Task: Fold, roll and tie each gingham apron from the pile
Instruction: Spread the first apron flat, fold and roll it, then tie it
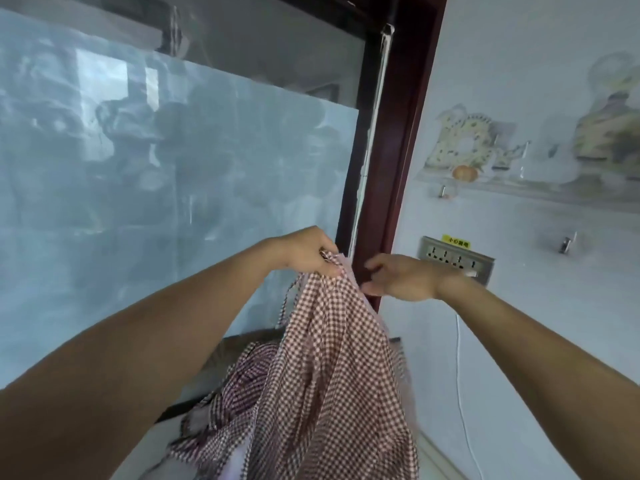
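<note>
Left hand (308, 252): raised in front of the person, fingers curled, pinching the top edge of a red-and-white gingham apron (332, 368). Held cloth bunched under the thumb and fingertips.

Right hand (403, 277): level with the left, just beside the apron's upper right edge. Fingers loosely bent, thumb tip touching or nearly touching the fabric hem; a firm grip could not be confirmed.

Gingham apron: hung down from the left hand in long folds, spreading wider toward the bottom of the view. A thin strap (289, 299) dangled from its upper left side.

Pile (239, 386): more checked cloth of a darker, finer pattern, lying crumpled below and left of the hanging apron, partly covered by it. The surface beneath was mostly hidden.

Background, left: a large glass panel (138, 174) with pale film and dim reflections.

Background, centre: a dark red-brown frame (398, 140) running upright behind both hands.

Background, right: a pale tiled wall (519, 341) with a printed teapot decoration (464, 143), a metal socket plate (457, 259) carrying a yellow label, and a thin white cable (462, 393) trailing downward.
</note>
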Motion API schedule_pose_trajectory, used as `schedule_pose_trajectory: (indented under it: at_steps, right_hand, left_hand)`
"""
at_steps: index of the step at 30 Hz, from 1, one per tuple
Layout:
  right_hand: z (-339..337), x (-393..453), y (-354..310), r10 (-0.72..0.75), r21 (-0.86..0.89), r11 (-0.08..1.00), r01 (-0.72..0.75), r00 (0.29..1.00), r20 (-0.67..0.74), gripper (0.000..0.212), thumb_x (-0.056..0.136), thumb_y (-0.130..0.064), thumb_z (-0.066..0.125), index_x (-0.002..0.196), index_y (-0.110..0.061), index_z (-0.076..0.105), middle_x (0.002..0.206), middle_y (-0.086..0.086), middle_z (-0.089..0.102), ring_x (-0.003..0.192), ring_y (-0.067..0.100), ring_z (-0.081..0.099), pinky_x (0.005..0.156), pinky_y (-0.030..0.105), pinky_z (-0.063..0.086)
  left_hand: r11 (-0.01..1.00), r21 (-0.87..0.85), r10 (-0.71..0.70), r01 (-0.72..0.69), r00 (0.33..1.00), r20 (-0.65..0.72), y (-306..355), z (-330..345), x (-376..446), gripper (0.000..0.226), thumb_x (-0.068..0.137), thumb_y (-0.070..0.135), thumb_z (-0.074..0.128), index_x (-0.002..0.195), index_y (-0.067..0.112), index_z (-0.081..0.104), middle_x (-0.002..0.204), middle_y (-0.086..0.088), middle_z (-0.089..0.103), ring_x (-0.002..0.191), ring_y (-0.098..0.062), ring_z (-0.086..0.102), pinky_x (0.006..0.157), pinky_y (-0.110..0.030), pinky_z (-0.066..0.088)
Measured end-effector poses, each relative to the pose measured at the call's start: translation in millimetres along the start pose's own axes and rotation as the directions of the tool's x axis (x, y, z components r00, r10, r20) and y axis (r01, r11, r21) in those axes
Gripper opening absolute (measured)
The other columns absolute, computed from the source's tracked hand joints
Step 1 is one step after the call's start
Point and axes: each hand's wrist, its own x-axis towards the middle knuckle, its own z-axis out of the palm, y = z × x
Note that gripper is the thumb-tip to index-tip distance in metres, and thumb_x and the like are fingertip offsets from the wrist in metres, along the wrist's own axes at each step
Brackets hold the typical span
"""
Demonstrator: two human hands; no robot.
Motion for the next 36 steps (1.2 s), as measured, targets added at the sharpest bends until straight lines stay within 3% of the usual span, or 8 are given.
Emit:
schedule_pose_trajectory:
  at_steps: [4, 9, 15, 19, 23, 27, 31, 36]
  right_hand:
    - [35, 16, -1, -0.233, 0.167, 0.955, 0.246, 0.968, -0.09, 0.053, 0.08, -0.039, 0.082, 0.123, -0.025, 0.055, 0.122, -0.008, 0.065, 0.113, 0.012, 0.06, 0.106, 0.036, 0.047]
    - [55, 26, 20, -0.13, 0.51, 0.828, 0.235, 0.964, -0.233, 0.016, 0.09, -0.028, 0.072, 0.093, -0.013, 0.076, 0.095, 0.001, 0.077, 0.092, 0.017, 0.072, 0.095, 0.042, 0.056]
    - [57, 20, 52, -0.027, 0.511, 0.856, 0.075, 0.995, -0.101, 0.022, 0.083, -0.025, 0.079, 0.096, -0.007, 0.077, 0.093, 0.004, 0.077, 0.094, 0.022, 0.072, 0.093, 0.037, 0.056]
    - [60, 10, 74, -0.021, 0.504, 0.862, -0.052, 0.99, 0.139, 0.021, 0.078, -0.029, 0.083, 0.09, -0.013, 0.077, 0.097, 0.006, 0.077, 0.099, 0.026, 0.072, 0.091, 0.036, 0.055]
    - [76, 5, 79, -0.019, 0.562, 0.82, -0.107, 0.977, 0.214, 0.046, 0.068, -0.035, 0.083, 0.104, -0.006, 0.074, 0.105, 0.01, 0.076, 0.103, 0.028, 0.071, 0.097, 0.041, 0.054]
    - [93, 6, 85, 0.028, 0.671, 0.726, -0.146, 0.983, 0.184, 0.055, 0.069, -0.042, 0.079, 0.112, -0.008, 0.071, 0.109, 0.007, 0.076, 0.106, 0.026, 0.07, 0.102, 0.044, 0.051]
    - [104, 12, 95, 0.076, 0.739, 0.658, -0.145, 0.989, 0.126, 0.057, 0.074, -0.044, 0.077, 0.121, -0.013, 0.067, 0.116, 0.004, 0.073, 0.112, 0.025, 0.067, 0.109, 0.047, 0.046]
    - [120, 12, 106, 0.12, 0.647, 0.761, -0.046, 0.99, -0.071, 0.008, 0.095, -0.024, 0.066, 0.1, -0.021, 0.072, 0.108, 0.003, 0.074, 0.104, 0.024, 0.069, 0.105, 0.047, 0.049]
  left_hand:
    - [0.964, -0.264, 0.017, -0.019, 1.0, -0.009, 0, 28, 0, 0.018, 0.081, 0.013, 0.08, 0.094, 0.022, 0.072, 0.089, 0.006, 0.073, 0.083, -0.006, 0.067, 0.077, -0.019, 0.052]
    - [0.973, -0.23, -0.033, 0.021, 0.998, -0.047, -23, 56, -11, 0.022, 0.077, 0.033, 0.084, 0.082, 0.019, 0.067, 0.077, 0.012, 0.067, 0.072, -0.003, 0.062, 0.067, -0.018, 0.047]
    - [0.951, -0.069, -0.248, 0.302, 0.875, 0.415, -81, 74, -38, 0.036, 0.094, 0.041, 0.062, 0.079, 0.008, 0.067, 0.056, 0.001, 0.056, 0.046, -0.012, 0.046, 0.052, -0.028, 0.04]
    - [0.646, -0.535, -0.313, 0.544, 0.829, 0.464, -108, 63, -44, 0.034, 0.101, 0.034, 0.051, 0.074, 0.015, 0.056, 0.048, 0.006, 0.027, 0.04, -0.009, 0.02, 0.043, -0.022, 0.017]
    - [0.119, -0.948, -0.577, 0.296, 0.797, 0.176, -113, 69, -30, 0.023, 0.094, 0.033, 0.055, 0.091, 0.01, 0.052, 0.065, -0.004, 0.054, 0.056, -0.018, 0.055, 0.056, -0.027, 0.046]
    - [0.412, -0.682, -0.689, 0.605, 0.697, 0.201, -116, 117, -33, 0.06, 0.095, 0.06, 0.044, 0.124, 0.008, 0.048, 0.111, -0.015, 0.061, 0.105, -0.03, 0.058, 0.095, -0.04, 0.046]
    - [0.565, -0.636, -0.274, 0.526, 0.846, 0.456, -100, 173, -42, 0.076, 0.092, 0.071, 0.038, 0.135, 0.011, 0.056, 0.126, -0.007, 0.066, 0.119, -0.022, 0.059, 0.11, -0.044, 0.039]
    - [0.77, -0.472, -0.096, 0.429, 0.81, 0.579, -86, 229, -53, 0.067, 0.083, 0.067, 0.062, 0.138, 0.03, 0.053, 0.136, 0.01, 0.059, 0.126, -0.014, 0.055, 0.112, -0.041, 0.038]
